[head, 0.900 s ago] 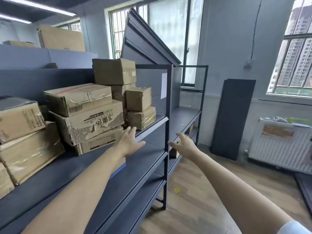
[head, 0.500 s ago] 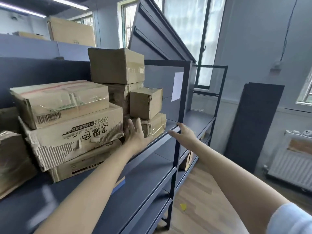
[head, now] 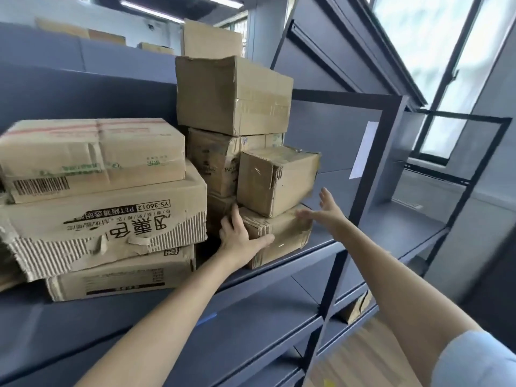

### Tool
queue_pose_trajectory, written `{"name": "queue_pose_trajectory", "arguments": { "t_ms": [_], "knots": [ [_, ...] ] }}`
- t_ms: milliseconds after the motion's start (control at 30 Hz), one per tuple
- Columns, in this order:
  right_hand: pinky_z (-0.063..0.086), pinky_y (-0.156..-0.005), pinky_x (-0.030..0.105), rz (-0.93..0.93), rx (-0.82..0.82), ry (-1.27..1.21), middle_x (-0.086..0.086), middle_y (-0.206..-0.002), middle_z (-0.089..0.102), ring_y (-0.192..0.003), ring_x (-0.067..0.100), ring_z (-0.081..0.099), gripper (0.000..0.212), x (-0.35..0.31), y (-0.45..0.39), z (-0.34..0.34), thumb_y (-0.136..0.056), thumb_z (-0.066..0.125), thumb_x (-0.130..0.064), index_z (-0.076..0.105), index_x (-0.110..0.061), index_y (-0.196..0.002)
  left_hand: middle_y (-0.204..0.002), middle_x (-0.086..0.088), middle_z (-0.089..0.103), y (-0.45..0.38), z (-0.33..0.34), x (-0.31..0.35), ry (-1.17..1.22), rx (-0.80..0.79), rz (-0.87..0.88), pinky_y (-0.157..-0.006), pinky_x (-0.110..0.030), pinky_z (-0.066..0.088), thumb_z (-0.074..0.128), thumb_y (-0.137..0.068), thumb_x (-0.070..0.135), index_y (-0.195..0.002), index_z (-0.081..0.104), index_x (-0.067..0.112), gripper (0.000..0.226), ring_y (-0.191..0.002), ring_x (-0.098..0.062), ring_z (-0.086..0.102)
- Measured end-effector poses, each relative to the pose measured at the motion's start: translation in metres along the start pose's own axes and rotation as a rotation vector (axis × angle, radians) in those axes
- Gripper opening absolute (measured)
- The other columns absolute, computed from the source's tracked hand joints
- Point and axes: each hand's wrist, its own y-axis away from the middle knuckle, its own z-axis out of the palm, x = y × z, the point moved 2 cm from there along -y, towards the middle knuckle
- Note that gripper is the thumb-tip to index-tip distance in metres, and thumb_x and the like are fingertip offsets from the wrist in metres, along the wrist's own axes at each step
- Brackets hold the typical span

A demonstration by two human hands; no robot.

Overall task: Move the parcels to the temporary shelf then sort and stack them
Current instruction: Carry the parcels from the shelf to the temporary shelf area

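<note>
Shelf: dark, spans frame centre.
Parcels: stacked at left and centre.
Bottom box: centre, under small box.
Left hand: fingers spread on bottom box's left end.
Right hand: fingers straight, wide, beside its right end.

bright window daylight | edges bowed | right hand perhaps motion-blurred

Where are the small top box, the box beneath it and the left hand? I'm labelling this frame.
small top box (head: 275, 181), head view, front-left face.
box beneath it (head: 284, 237), head view, front face.
left hand (head: 237, 238), head view, back of hand.
</note>
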Motion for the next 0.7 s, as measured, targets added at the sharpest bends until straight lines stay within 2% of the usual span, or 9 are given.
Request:
{"name": "queue_pose_trajectory", "arguments": {
  "t_ms": [133, 233, 300, 367, 433, 533, 567, 633, 700],
  "knots": [
    [0.032, -0.111, 0.047, -0.037, -0.264, -0.127, -0.002, -0.150, 0.023, -0.138, 0.019, 0.027, 0.153, 0.002, -0.015, -0.001, -0.026, 0.091, -0.059, 0.007, -0.023, -0.149, -0.154, -0.010, -0.006, -0.004, 0.005, 0.008, 0.085, 0.042, -0.084, -0.113, -0.044, 0.012, 0.071, -0.076, 0.049, -0.148, -0.012, 0.023, 0.113, -0.142, -0.031, 0.002],
    [0.046, -0.099, 0.040, -0.083, -0.304, -0.234, -0.001, -0.138, 0.032, -0.129, 0.020, 0.038, 0.155, 0.017, -0.017, -0.007, -0.016, 0.090, -0.060, 0.016, -0.020, -0.146, -0.154, -0.008, -0.010, -0.005, 0.010, 0.011, 0.116, 0.063, -0.110, -0.114, -0.047, 0.012, 0.070, -0.073, 0.053, -0.148, -0.014, 0.027, 0.116, -0.143, -0.030, 0.001],
    [0.054, -0.084, 0.027, -0.129, -0.339, -0.283, -0.002, -0.135, 0.039, -0.121, 0.020, 0.046, 0.141, 0.026, -0.013, -0.005, -0.019, 0.093, -0.055, 0.028, -0.023, -0.139, -0.155, -0.009, -0.009, -0.003, 0.012, 0.015, 0.135, 0.109, -0.129, -0.114, -0.046, 0.012, 0.070, -0.073, 0.055, -0.148, -0.015, 0.025, 0.117, -0.143, -0.031, 0.002],
    [0.055, -0.075, 0.023, -0.178, -0.339, -0.327, -0.005, -0.132, 0.043, -0.113, 0.015, 0.052, 0.128, 0.029, -0.004, 0.000, -0.021, 0.094, -0.050, 0.035, -0.026, -0.132, -0.155, -0.011, -0.005, -0.002, 0.013, 0.019, 0.166, 0.166, -0.140, -0.113, -0.044, 0.013, 0.070, -0.073, 0.054, -0.148, -0.014, 0.022, 0.117, -0.143, -0.031, 0.005],
    [0.056, -0.078, 0.026, -0.198, -0.289, -0.341, -0.004, -0.133, 0.044, -0.110, 0.011, 0.054, 0.127, 0.032, 0.006, 0.006, -0.025, 0.095, -0.045, 0.035, -0.023, -0.135, -0.154, -0.012, 0.002, 0.000, 0.014, 0.020, 0.213, 0.217, -0.122, -0.114, -0.043, 0.015, 0.070, -0.075, 0.051, -0.149, -0.011, 0.021, 0.114, -0.142, -0.031, 0.010],
    [0.051, -0.093, 0.041, -0.265, -0.205, -0.303, 0.000, -0.135, 0.047, -0.116, 0.018, 0.053, 0.128, 0.034, 0.023, 0.008, -0.033, 0.092, -0.053, 0.032, -0.017, -0.140, -0.153, -0.009, 0.008, 0.005, 0.016, 0.019, 0.272, 0.229, -0.110, -0.116, -0.044, 0.015, 0.071, -0.076, 0.049, -0.150, -0.007, 0.021, 0.111, -0.141, -0.029, 0.012],
    [0.050, -0.096, 0.043, -0.280, -0.185, -0.287, -0.002, -0.132, 0.049, -0.116, 0.017, 0.053, 0.121, 0.034, 0.029, 0.007, -0.038, 0.091, -0.052, 0.034, -0.018, -0.138, -0.153, -0.008, 0.008, 0.008, 0.017, 0.019, 0.280, 0.211, -0.109, -0.116, -0.044, 0.015, 0.072, -0.074, 0.050, -0.150, -0.007, 0.021, 0.113, -0.142, -0.028, 0.012],
    [0.048, -0.098, 0.047, -0.293, -0.142, -0.257, -0.009, -0.122, 0.052, -0.110, 0.011, 0.054, 0.091, 0.036, 0.038, 0.005, -0.056, 0.090, -0.031, 0.037, -0.025, -0.130, -0.154, -0.006, 0.006, 0.014, 0.019, 0.018, 0.275, 0.178, -0.094, -0.117, -0.041, 0.013, 0.076, -0.070, 0.050, -0.150, -0.005, 0.020, 0.118, -0.142, -0.025, 0.010],
    [0.048, -0.097, 0.049, -0.302, -0.104, -0.225, -0.014, -0.116, 0.052, -0.105, 0.010, 0.054, 0.077, 0.040, 0.045, 0.002, -0.068, 0.083, -0.009, 0.037, -0.031, -0.125, -0.155, -0.003, 0.003, 0.022, 0.019, 0.017, 0.252, 0.146, -0.071, -0.117, -0.038, 0.012, 0.080, -0.065, 0.048, -0.150, -0.005, 0.018, 0.124, -0.143, -0.022, 0.009]
  ]
}}
